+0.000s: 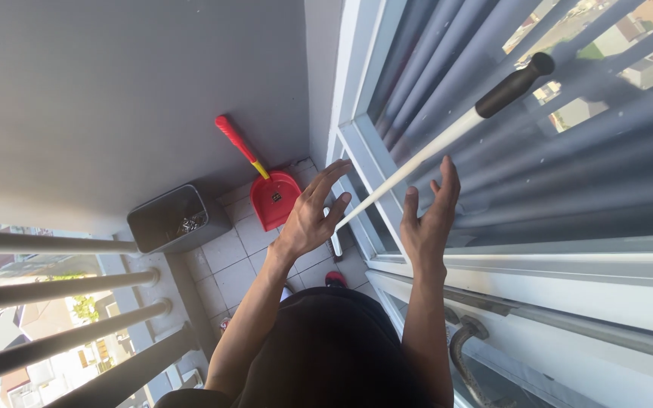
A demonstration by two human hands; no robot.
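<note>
Head view: both hands, left hand (313,215) and right hand (428,219), are spreading open, gripping nothing, flanking a white pole (417,160) leaning at centre frame; red dustpan (273,198) is lying untouched beyond.

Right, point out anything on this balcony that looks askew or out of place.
The long white pole with a black grip slants across the window frame unheld, between the open left hand and right hand. Whether it leans or is falling, I cannot tell. The red dustpan and grey bin stand tidily against the wall.
</note>
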